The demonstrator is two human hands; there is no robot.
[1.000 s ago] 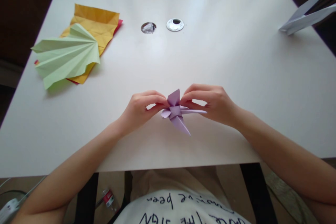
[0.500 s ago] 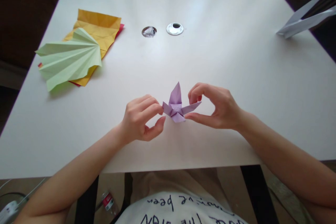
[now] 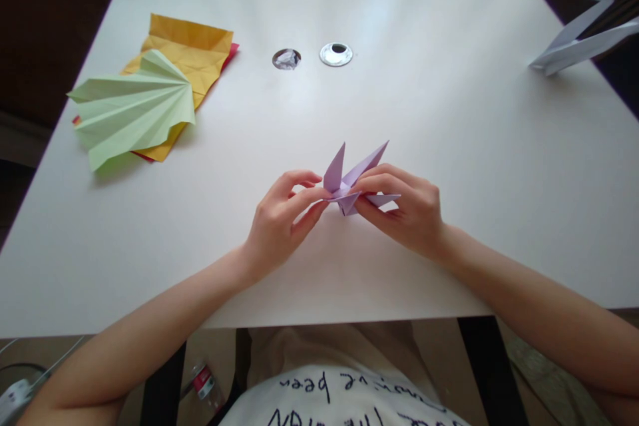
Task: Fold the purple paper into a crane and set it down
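Observation:
Between my hands, a little above the near middle of the white table [image 3: 434,113], is a light purple origami figure [image 3: 335,170] with several pointed flaps. Two of its points rise upward, and another sticks out to the right past my fingers. My left hand [image 3: 289,213] pinches its left side between thumb and index finger, the other fingers loosely curled. With thumb and fingers, my right hand [image 3: 404,210] grips a flap on its right side. The right fingers cover part of the figure.
On the left lies a pleated pale green paper [image 3: 140,106] over creased yellow paper [image 3: 192,46], with red paper [image 3: 233,52] beneath. Two round holes, one with a metal ring [image 3: 336,55], sit toward the back. A folded white paper [image 3: 574,53] stands at the right edge.
The purple figure has turned and tilted, with its points now aimed up and to the right. Both hands have closed on it; the left moved right and the right moved inward.

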